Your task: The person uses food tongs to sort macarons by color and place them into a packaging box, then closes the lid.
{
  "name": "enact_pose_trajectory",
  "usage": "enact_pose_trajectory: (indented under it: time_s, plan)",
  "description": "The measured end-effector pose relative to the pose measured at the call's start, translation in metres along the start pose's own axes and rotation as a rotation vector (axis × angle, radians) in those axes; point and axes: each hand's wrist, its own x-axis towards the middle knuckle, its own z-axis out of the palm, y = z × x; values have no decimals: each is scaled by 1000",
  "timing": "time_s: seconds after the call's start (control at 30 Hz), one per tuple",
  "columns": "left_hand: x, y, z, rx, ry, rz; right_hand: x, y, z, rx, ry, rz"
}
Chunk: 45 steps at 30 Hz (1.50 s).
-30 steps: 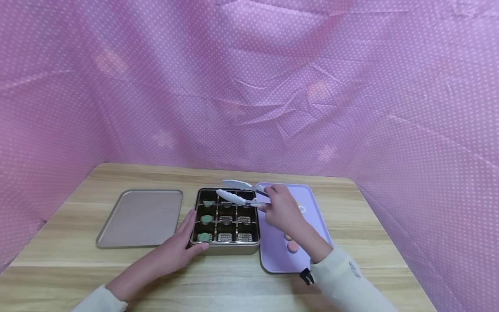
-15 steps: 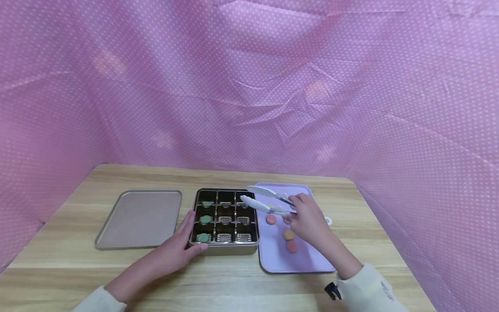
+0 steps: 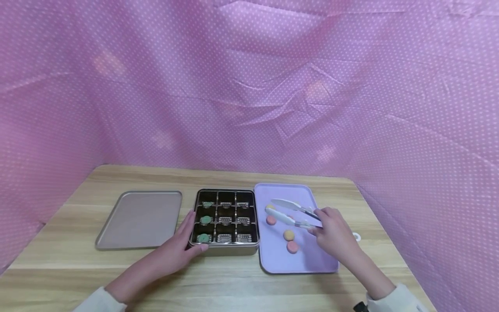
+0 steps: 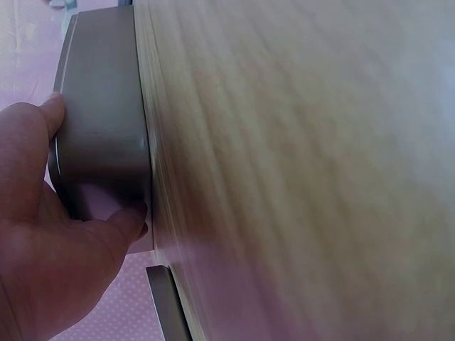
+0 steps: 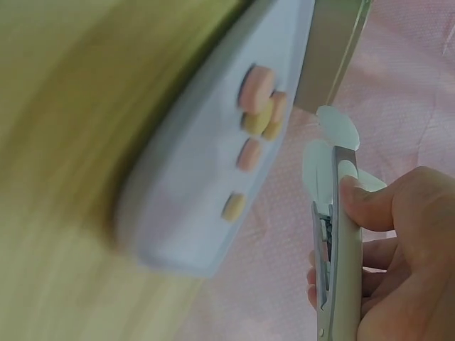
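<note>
My left hand rests against the left front corner of a metal tin, thumb at its front rim and fingers along its left side. A divided insert inside the tin has green macarons in its left column; the other compartments hold nothing. Above the lilac tray, my right hand grips white-tipped tongs. Their jaws are spread, with nothing between them. Beneath and beside the tips lie pink macarons and yellow macarons; the tongs partly cover some of them.
A flat metal lid lies left of the tin on the wooden table. The lilac tray sits close along the tin's right side. Pink dotted cloth hangs around the back and sides of the table.
My right hand has carried the tongs from over the tin rightward to over the lilac tray, uncovering the right compartments and several macarons. The left hand has stayed at the tin.
</note>
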Motion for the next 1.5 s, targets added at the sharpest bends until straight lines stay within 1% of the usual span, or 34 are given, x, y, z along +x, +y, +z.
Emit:
enact_pose_trajectory:
  time_s: [0.23, 0.5, 0.6, 0.93, 1.07, 1.23, 1.5]
  plan:
    - [0, 1, 0, -1, -4, -2, -18, 18, -5, -32, -43, 51]
    - [0, 1, 0, -11, -12, -13, -31, 34, -5, -55, -13, 40]
    - [0, 1, 0, -12, -13, -19, -33, 37, -4, -56, -12, 42]
    - [-1, 3, 0, -5, -14, -7, -37, 42, -1, -68, -40, 60]
    - [-1, 3, -1, -10, -20, -9, -39, 43, 1, -65, -27, 54]
    - [-2, 2, -1, -10, -24, -33, -40, 45, 4, -70, -5, 28]
    - [0, 2, 0, -12, -16, -30, -41, 44, 3, -70, 3, 29]
